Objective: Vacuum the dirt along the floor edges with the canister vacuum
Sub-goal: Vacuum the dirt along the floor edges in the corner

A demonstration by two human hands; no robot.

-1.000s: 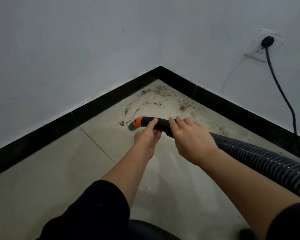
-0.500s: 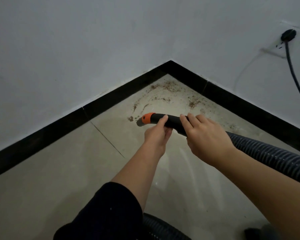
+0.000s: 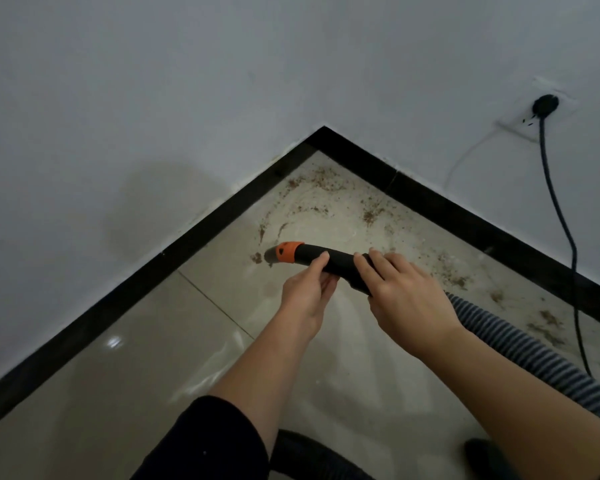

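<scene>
Corner of tile floor (image 3: 153, 358), dirt (image 3: 326, 181) scattered along the black baseboard (image 3: 187, 237). Nozzle (image 3: 312, 256) sits low, its orange tip beside a dirt clump left of the corner. Left hand (image 3: 307, 292) and right hand (image 3: 406, 299) both wrap its rigid black tube. Good hold: the hose (image 3: 516, 351) behind looks floppy and light. Versus half a second ago, grips unchanged and tip barely shifted.

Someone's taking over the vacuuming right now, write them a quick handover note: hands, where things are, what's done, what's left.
Left hand grips the nozzle from below, behind its orange tip; right hand grips it farther back, by the hose.
Tip is beside a small dirt clump near the left baseboard.
Done: floor edge along the left wall nearer the person looks clean.
Left: dirt in the corner and dirt patches along the right baseboard.
</scene>
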